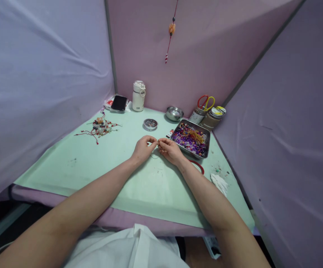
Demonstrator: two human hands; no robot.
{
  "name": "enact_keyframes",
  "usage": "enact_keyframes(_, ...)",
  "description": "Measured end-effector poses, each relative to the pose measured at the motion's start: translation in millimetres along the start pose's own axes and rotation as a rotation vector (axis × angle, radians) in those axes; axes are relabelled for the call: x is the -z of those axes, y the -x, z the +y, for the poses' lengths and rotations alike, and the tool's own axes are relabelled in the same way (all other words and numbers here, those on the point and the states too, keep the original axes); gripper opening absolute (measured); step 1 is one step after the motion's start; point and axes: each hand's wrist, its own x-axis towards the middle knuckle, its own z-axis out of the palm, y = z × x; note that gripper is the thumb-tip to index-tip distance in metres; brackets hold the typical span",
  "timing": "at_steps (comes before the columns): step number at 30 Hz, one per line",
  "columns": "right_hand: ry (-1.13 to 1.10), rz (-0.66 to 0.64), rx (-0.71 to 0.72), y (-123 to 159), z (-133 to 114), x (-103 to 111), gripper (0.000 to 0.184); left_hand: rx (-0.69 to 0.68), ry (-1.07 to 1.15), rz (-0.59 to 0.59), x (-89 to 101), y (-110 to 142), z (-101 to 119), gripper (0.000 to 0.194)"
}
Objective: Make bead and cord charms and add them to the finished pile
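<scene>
Near the middle of the smooth, pale green worktop (pixel 94 163), the left hand (pixel 144 148) and right hand (pixel 168 149) are meeting fingertip to fingertip, each pinching at a thin, dark cord (pixel 156 158). The cord is bowing toward the near edge in a shallow curve, its long axis running roughly left to right; the fingers are hiding its upper parts. Just beside the right hand, a rectangular metal tray (pixel 191 152) is holding glossy purple beads (pixel 182 137) and a golden tangle of cord (pixel 196 137). A curved red handle (pixel 201 167) is showing beside the right forearm. Farther out, a round, shallow container (pixel 150 125) and a shiny metal bowl (pixel 174 114) are sitting toward the far edge. Knotted, beaded strands (pixel 101 128) are lying toward the far left corner, and a crumpled white cloth (pixel 219 183) is resting by the right edge.
</scene>
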Motion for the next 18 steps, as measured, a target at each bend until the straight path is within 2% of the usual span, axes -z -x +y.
enact_keyframes(18, 0.012, 0.012, 0.011, 1.8, -0.9, -2.4, 0.026, 0.027, 0.000, -0.004, -1.2, -1.6, -4.7, 0.013)
